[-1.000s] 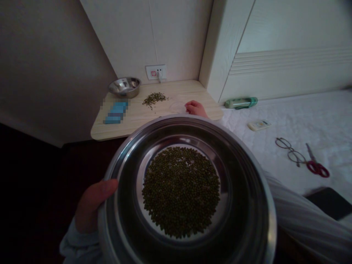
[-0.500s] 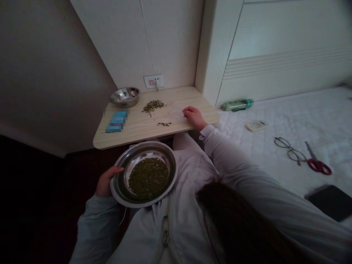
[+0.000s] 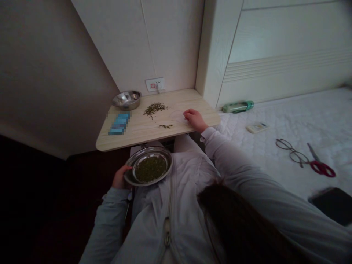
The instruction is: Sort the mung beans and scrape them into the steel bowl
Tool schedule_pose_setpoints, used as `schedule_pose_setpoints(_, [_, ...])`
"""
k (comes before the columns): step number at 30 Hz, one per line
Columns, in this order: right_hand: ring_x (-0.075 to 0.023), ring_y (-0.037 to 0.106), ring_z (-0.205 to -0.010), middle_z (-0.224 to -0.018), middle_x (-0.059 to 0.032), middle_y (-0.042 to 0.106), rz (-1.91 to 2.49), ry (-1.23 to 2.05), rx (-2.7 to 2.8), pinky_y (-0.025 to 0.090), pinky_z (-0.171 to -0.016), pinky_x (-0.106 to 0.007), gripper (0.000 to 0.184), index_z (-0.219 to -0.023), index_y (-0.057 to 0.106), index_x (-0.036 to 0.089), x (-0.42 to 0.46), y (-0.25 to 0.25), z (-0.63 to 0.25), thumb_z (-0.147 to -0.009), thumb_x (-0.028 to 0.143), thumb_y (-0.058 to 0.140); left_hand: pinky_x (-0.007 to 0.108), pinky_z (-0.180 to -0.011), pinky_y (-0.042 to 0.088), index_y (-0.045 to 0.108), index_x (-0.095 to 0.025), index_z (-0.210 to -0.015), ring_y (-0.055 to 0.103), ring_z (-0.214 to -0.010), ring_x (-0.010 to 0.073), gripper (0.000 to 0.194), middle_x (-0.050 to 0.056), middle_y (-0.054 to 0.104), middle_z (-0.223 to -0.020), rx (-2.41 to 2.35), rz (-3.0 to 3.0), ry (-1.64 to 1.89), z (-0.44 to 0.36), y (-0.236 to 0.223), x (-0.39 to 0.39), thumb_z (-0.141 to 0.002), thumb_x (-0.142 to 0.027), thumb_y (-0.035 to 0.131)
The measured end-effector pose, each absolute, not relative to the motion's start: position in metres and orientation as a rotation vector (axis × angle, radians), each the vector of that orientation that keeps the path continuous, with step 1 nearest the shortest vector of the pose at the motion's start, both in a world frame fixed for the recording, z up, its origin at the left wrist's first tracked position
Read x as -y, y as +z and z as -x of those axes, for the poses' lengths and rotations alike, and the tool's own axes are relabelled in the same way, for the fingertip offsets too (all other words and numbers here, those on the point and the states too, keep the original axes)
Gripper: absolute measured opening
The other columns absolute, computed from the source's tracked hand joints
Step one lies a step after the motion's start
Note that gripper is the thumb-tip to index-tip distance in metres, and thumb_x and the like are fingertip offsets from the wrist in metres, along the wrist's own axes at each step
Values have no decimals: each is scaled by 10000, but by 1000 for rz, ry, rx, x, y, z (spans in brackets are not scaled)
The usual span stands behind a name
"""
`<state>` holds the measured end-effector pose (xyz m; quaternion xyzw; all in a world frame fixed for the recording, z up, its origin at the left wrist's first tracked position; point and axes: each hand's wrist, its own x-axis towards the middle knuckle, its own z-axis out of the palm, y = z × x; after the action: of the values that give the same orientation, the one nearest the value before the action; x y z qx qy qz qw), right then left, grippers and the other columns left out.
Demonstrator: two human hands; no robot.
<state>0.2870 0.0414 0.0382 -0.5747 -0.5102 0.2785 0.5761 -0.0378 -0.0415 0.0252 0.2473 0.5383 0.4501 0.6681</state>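
Left hand (image 3: 120, 178) grips round metal bowl (image 3: 168, 165) | grainy green beans (image 3: 150, 169) inside | right hand (image 3: 194, 119) curled, hold unclear

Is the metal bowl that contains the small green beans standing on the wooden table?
No, the left hand holds this bowl by its rim, in front of the near edge of the table.

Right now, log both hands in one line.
left hand: holds metal bowl, green beans inside | right hand: at table, by clear item, hold unclear | on table: bean pile, smaller cluster
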Motion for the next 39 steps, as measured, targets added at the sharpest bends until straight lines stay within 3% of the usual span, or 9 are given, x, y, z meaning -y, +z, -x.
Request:
schedule_pose_setpoints(6, [-91, 437, -524, -537, 41, 488, 1334, 681, 1201, 358, -550, -229, 128, -677, 530, 168, -41, 38, -287, -620, 266, 470, 368, -552, 534, 595, -102, -966, 635, -672, 256, 490, 63, 658, -600, -1125, -532, 767, 5, 13, 38, -499, -45, 461])
schedule_pose_setpoints(11, [-91, 434, -518, -536, 40, 491, 1392, 678, 1263, 362, -556, -233, 141, -679, 544, 165, -40, 39, -285, -621, 259, 455, 349, -531, 529, 498, -203, -1120, 631, -637, 223, 636, 24, 661, -682, -1083, -665, 773, -22, 8, 37, -516, -5, 494])
schedule_pose_setpoints(15, [-91, 432, -513, -528, 40, 490, 1467, 653, 1317, 356, -547, -231, 145, -674, 548, 165, -38, 41, -283, -626, 257, 447, 353, -541, 529, 481, -215, -1123, 626, -630, 205, 629, 24, 663, -750, -1025, -670, 793, -35, 5, 37, -531, -5, 497])
schedule_pose_setpoints(26, [-112, 448, -588, -563, 26, 502, 1600, 423, 1378, 349, -593, -249, 128, -646, 542, 173, -38, 40, -282, -644, 257, 446, 287, -493, 508, 518, -210, -1094, 607, -592, 188, 587, -20, 619, -604, -1037, -664, 902, -33, 7, 42, -539, -22, 494])
schedule_pose_setpoints(39, [-92, 414, -513, -504, 42, 474, 1554, 572, 1419, 318, -532, -227, 130, -621, 537, 170, -38, 38, -283, -626, 270, 454, 273, -466, 500, 489, -188, -1120, 587, -535, 165, 588, -28, 607, -585, -1048, -687, 906, -32, 5, 42, -558, -14, 486])
